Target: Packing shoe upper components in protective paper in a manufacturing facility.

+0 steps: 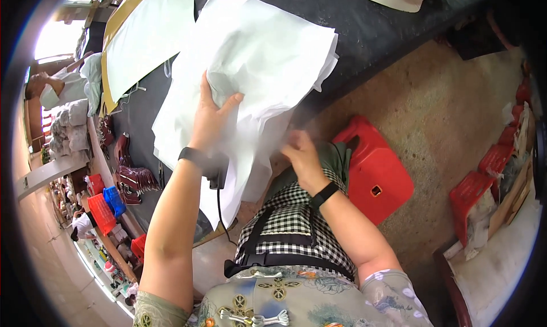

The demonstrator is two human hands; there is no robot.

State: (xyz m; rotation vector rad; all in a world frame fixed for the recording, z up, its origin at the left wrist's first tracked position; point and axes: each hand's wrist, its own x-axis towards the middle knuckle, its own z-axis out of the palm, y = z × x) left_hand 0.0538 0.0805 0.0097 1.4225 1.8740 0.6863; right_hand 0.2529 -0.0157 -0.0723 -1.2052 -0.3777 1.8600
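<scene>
A loose stack of large, thin white sheets [268, 48], creased and bent, rises over the near edge of the dark table. My left hand [213, 119] grips the sheets, thumb and forefinger apart with a fold between them; its other fingers are hidden. Close to the sheets' lower right edge is my right hand [302, 156], its fingers bent and smeared by motion. Whether it pinches a sheet edge cannot be made out. Below my left wrist, a small black device [215, 178] with a cable hangs beside the sheets.
Pale sheets [151, 39] lie on brown board at the dark table's [376, 48] far left. Dark red strap-like pieces [137, 179] sit left of my arm. A red stool [376, 173] stands at my right. Red crates [473, 199] line the right side. Another person [62, 88] is at far left.
</scene>
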